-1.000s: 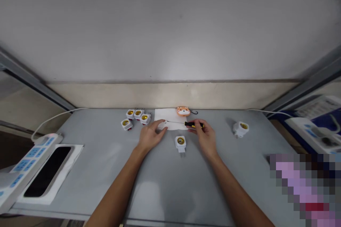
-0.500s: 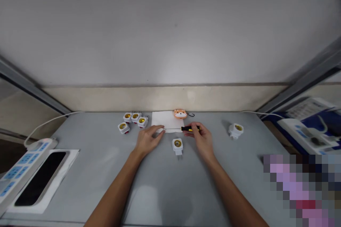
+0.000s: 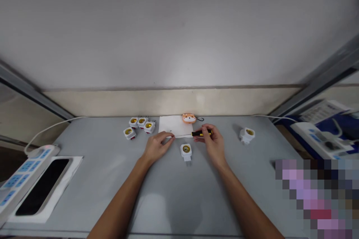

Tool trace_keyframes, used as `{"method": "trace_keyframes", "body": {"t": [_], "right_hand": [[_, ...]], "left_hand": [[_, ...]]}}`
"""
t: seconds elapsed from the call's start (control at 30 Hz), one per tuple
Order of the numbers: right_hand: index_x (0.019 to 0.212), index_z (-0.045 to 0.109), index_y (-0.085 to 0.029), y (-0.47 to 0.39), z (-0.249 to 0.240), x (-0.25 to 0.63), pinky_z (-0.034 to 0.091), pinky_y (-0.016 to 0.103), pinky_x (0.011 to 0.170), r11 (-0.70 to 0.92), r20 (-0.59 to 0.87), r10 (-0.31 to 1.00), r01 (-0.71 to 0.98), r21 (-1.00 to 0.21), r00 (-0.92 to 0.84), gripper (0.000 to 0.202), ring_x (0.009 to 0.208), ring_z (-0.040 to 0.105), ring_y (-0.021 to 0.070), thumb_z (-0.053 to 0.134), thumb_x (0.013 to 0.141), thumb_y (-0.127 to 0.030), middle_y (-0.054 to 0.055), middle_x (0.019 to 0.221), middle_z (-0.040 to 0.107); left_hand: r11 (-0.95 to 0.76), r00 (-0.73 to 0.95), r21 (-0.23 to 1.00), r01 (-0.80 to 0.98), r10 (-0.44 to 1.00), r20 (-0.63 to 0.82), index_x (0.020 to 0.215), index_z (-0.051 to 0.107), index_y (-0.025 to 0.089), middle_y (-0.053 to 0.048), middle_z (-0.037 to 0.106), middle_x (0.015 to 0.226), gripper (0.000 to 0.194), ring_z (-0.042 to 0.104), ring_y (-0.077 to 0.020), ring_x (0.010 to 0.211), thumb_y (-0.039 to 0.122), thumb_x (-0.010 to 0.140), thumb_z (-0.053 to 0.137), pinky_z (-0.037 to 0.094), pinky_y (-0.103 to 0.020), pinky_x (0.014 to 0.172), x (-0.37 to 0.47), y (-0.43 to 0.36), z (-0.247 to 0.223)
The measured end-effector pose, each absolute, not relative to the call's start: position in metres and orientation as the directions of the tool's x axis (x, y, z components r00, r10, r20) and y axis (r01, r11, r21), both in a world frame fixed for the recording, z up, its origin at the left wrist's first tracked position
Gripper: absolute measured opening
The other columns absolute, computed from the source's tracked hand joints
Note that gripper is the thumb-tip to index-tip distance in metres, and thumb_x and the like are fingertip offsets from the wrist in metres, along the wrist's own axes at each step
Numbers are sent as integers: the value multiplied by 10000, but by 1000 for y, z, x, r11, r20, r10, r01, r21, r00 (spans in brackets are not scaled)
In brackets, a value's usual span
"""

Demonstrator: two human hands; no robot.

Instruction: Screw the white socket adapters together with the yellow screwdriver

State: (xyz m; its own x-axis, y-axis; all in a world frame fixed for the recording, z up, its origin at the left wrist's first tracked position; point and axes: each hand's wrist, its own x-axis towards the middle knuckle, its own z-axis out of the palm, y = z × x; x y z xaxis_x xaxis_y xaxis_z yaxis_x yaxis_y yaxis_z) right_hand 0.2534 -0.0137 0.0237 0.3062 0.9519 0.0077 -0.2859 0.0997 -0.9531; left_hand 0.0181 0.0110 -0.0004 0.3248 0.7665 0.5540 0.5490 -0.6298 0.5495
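Note:
My right hand (image 3: 211,140) is wrapped around the black and yellow handle of a screwdriver (image 3: 198,133), its shaft lying level and pointing left. At the shaft's tip, the thumb and forefinger of my left hand (image 3: 157,145) are pinched together; whatever is between them is too small to make out. Both hands are over the front edge of a white paper sheet (image 3: 169,121), on which a tiny dark speck shows. Just below the screwdriver, a white plug-in lamp socket (image 3: 186,151) with a brass-coloured inside lies with its prongs towards me.
Several similar lamp sockets (image 3: 149,127) are grouped at the back left, and another socket (image 3: 247,135) lies at the right. An orange animal-face case (image 3: 189,118) sits on the paper. A phone (image 3: 43,186) and a power strip (image 3: 28,170) are on the left.
My left fingertips have closed together at the screwdriver's tip. The right hand keeps its hold, nearly in place. The whole view has shifted slightly.

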Motion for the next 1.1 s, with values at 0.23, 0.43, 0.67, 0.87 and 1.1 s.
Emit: {"method": "trace_keyframes", "body": {"t": [0.23,0.43,0.67,0.87,1.1], "right_hand": [[1021,614,-247,-21,48,267,561,249,612,262,93,915,-403,-877,394,455,708,680,120,836,792,-571,9,931,744],[991,530,-264,-25,61,274,411,186,522,335,162,883,-352,-874,440,541,635,606,100,875,736,-593,-32,786,708],[1097,537,-255,-40,65,256,460,229,521,548,506,695,80,-833,510,278,581,621,114,613,1009,-507,-15,786,724],[1100,549,-257,-47,66,245,535,279,555,683,733,529,298,-667,428,245,612,670,139,584,1030,-489,-4,812,710],[1121,561,-262,-50,64,245,562,290,553,709,782,510,339,-618,359,208,624,688,148,566,1044,-455,-1,807,711]], "left_hand": [[-668,390,445,596,725,567,955,767,224,-18,779,839,191,714,-134,677,276,1027,599,566,-240,668,23,5,8],[-694,434,432,576,707,558,934,771,215,-27,771,802,217,706,-134,670,282,1028,588,548,-242,644,35,-5,11],[-737,550,416,534,676,490,1062,767,231,-26,806,920,226,761,-152,780,229,1035,542,580,-255,712,52,-23,22],[-743,568,420,521,669,480,1004,760,232,-21,800,909,203,761,-155,771,225,1010,557,582,-249,686,61,-32,22],[-723,544,463,513,691,476,938,757,237,-8,782,845,183,743,-146,730,252,1000,585,562,-242,653,63,-33,26]]}}
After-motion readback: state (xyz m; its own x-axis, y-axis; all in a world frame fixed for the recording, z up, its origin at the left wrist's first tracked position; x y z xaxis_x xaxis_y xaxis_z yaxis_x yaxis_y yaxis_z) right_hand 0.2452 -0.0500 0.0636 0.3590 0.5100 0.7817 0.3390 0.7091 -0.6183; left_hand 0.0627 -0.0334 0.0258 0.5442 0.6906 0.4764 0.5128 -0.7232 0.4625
